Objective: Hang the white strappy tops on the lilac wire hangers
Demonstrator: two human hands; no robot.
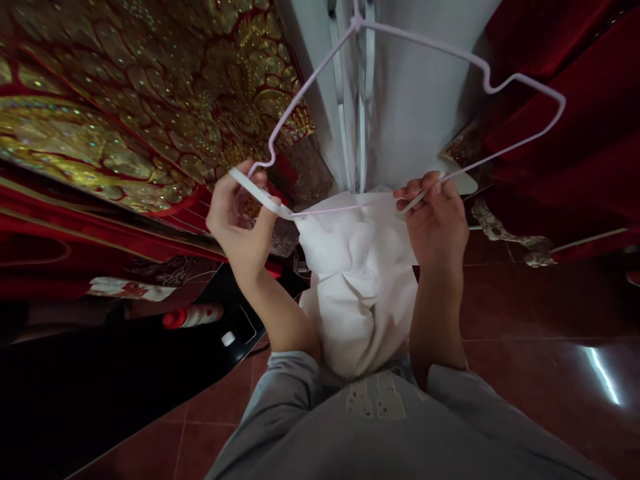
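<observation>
A pale pink clothes hanger [357, 24] stands upright in front of me, its bottom bar running between my hands. Below that bar hangs a white garment [357, 293] with soft folds. My left hand [239, 217] is closed on the garment's left white strap [260, 193], which is stretched taut by the hanger's left end. At the right part of the bar, my right hand [440, 217] pinches the other strap [415, 200] between its fingers. The hanger's right shoulder rises bare beyond that hand. Where the straps join the garment is partly hidden.
Gold-sequined red garments [200, 87] hang close on the left, and dark red fabric [565, 127] on the right. Grey-white panels with metal uprights [361, 133] stand ahead. A black tabletop [125, 373] at lower left bears a red-capped bottle [193, 316]. Reddish tiles [525, 387] cover the floor.
</observation>
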